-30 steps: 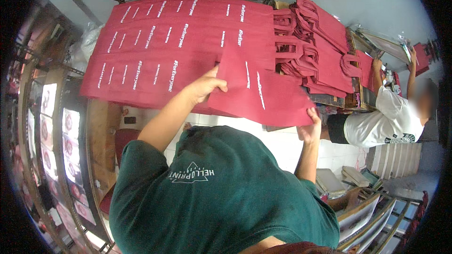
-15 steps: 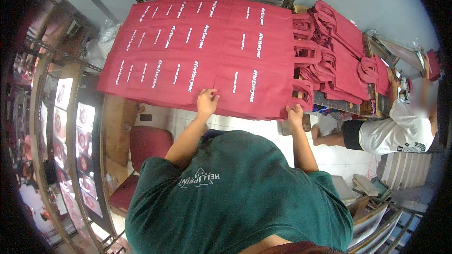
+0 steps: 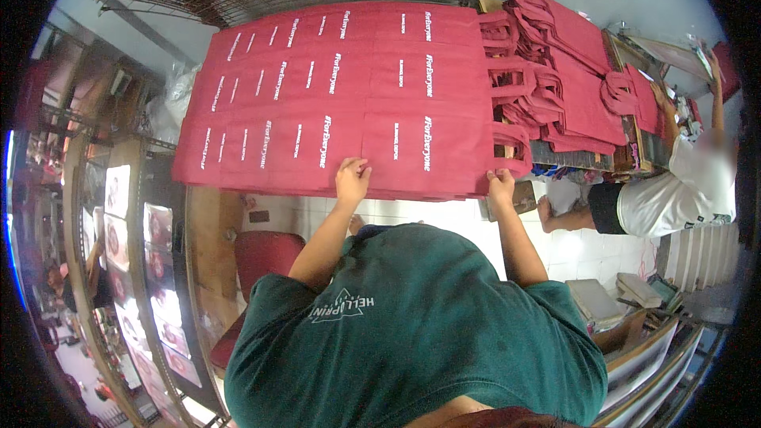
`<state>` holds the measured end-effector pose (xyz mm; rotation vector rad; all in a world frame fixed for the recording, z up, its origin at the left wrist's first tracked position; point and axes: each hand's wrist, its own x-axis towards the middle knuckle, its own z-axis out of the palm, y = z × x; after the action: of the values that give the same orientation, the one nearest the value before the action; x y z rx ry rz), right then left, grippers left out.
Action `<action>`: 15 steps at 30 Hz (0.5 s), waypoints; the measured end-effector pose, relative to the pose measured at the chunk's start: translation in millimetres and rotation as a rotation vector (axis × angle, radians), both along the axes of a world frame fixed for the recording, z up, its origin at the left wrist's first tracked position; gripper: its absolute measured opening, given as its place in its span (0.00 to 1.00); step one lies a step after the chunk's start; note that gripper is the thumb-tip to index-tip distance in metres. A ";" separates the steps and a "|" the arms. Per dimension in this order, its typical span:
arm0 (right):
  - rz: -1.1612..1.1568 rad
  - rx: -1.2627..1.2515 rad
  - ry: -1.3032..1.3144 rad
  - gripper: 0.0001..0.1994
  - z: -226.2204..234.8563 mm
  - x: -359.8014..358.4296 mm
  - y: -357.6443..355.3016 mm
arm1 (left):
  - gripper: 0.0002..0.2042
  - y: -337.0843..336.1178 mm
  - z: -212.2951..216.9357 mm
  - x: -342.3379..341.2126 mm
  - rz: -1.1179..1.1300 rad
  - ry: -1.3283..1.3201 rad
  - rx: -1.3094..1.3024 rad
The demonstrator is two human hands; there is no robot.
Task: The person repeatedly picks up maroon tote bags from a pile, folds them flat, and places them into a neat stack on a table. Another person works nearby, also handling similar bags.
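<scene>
Workshop table is carrying overlapping rows of flat red fabric bags with white printed strips. Left hand is pressing flat, fingers spread, on the front bag; right hand is pinching its near corner. Front row is looking nearly squared up. Soft matte rectangular bags with looped handles are piling in a heap rightward, apparently unsorted. Another person is working beyond.

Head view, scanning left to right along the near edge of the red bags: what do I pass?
Red chair → left hand flat on the front red bag → right hand at that bag's right corner → pile of red bags with loop handles → another person in a white shirt.
</scene>
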<state>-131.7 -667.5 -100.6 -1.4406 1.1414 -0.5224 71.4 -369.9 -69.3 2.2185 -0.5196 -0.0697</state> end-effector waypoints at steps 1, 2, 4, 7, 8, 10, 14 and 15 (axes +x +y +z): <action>0.004 -0.005 -0.042 0.06 -0.6 -0.7 0.6 | 0.10 -0.2 1.0 0.3 -0.003 0.003 -0.004; 0.002 -0.030 -0.008 0.07 -7.6 -2.1 -1.5 | 0.10 0.1 2.0 0.7 -0.006 0.006 -0.008; -0.006 -0.082 0.061 0.08 -15.5 -3.3 -3.5 | 0.10 0.5 -2.2 2.1 -0.023 -0.029 0.003; -0.007 -0.083 0.119 0.06 -4.5 -1.7 1.5 | 0.10 2.5 -2.8 2.6 -0.025 -0.049 -0.004; -0.010 -0.066 0.105 0.06 -3.4 -0.7 3.6 | 0.10 3.1 -2.0 2.3 -0.021 -0.050 -0.010; -0.023 -0.038 0.076 0.05 -1.2 -0.7 6.1 | 0.10 2.6 -1.7 2.3 -0.027 -0.044 -0.020; -0.052 -0.094 0.050 0.08 -9.5 -3.0 6.7 | 0.10 0.8 1.8 3.1 -0.026 0.032 0.030; -0.055 -0.104 0.074 0.08 -8.4 -2.5 7.2 | 0.10 0.9 2.1 3.1 -0.029 0.025 0.032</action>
<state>-134.2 -660.4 -109.0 -1.5318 1.2307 -0.5781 74.5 -369.0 -67.2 2.2388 -0.5409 -0.1213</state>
